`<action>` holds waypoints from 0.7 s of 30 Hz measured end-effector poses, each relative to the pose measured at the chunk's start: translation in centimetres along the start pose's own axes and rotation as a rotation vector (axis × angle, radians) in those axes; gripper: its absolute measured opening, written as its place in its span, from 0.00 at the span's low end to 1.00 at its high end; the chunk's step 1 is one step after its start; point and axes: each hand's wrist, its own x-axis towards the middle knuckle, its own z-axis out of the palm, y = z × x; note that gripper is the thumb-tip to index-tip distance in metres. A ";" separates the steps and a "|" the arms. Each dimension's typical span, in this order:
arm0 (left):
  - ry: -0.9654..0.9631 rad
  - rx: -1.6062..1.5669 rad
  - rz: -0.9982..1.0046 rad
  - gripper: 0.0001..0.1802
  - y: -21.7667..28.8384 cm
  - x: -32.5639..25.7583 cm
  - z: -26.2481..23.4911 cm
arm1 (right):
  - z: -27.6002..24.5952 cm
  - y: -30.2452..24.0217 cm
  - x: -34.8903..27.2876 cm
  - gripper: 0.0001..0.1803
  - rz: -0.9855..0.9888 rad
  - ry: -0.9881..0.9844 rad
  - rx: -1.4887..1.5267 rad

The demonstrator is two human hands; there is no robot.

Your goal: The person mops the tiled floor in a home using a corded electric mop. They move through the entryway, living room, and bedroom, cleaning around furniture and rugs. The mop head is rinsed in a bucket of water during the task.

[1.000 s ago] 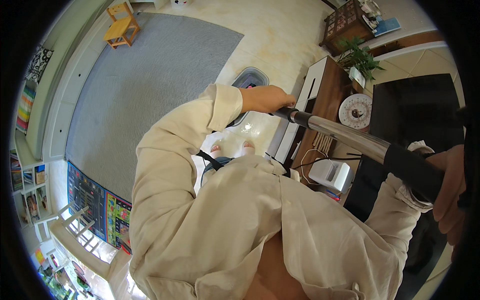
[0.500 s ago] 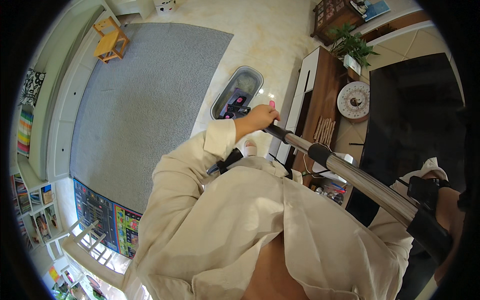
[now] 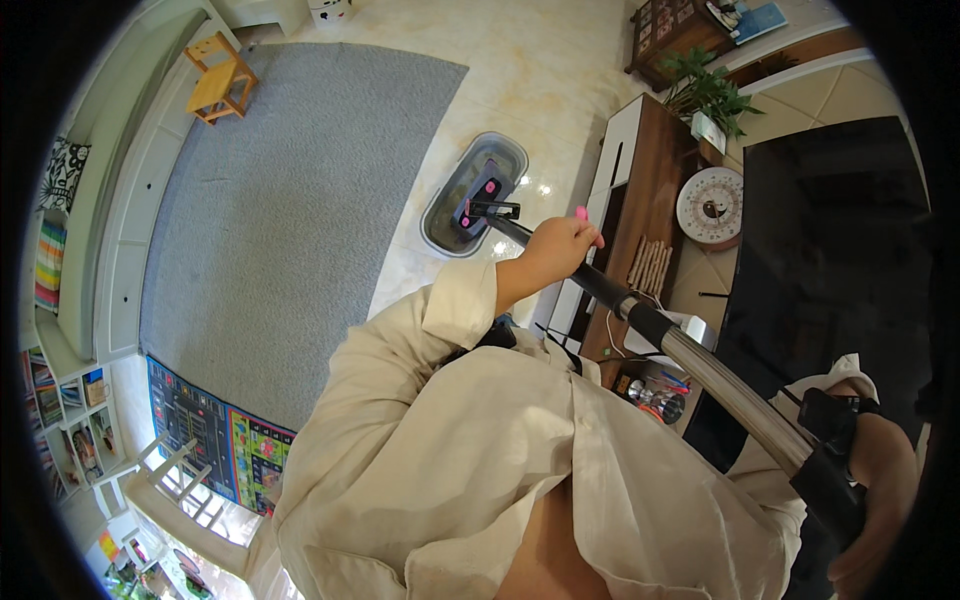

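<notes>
A flat mop (image 3: 715,385) with a long metal pole and black sleeves slants across from lower right to upper middle. My left hand (image 3: 557,248) is wrapped round its black lower section, beside a small pink tab. At the pole's upper end, near the right rim, my right hand (image 3: 880,468) closes on the black grip, partly in shadow. The mop head (image 3: 483,198), a dark plate with pink parts, lies inside a grey oblong bucket (image 3: 514,150) holding murky water. A black device is strapped at my right wrist.
A large grey rug (image 3: 290,180) spreads left of the bucket, with a small wooden chair (image 3: 218,85) on it. Right of me stand a low brown-and-white cabinet (image 3: 640,160), a potted plant (image 3: 700,95), a round dial (image 3: 711,208) and a large black screen (image 3: 830,250).
My left hand has shifted right with the pole, and my right hand has come slightly left. The mop head has turned within the bucket and now shows more fully.
</notes>
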 end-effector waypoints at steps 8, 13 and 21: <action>0.021 -0.025 -0.019 0.15 -1.4 0.3 0.3 | -0.5 -0.5 -0.9 0.05 -0.090 -0.017 0.072; -0.023 -0.094 -0.139 0.15 -2.1 -0.4 0.8 | -1.3 -2.0 -2.4 0.04 -0.159 -0.005 0.128; 0.086 -0.297 -0.255 0.15 -2.9 -0.1 0.7 | -1.1 -0.3 -5.8 0.17 0.211 0.764 -0.343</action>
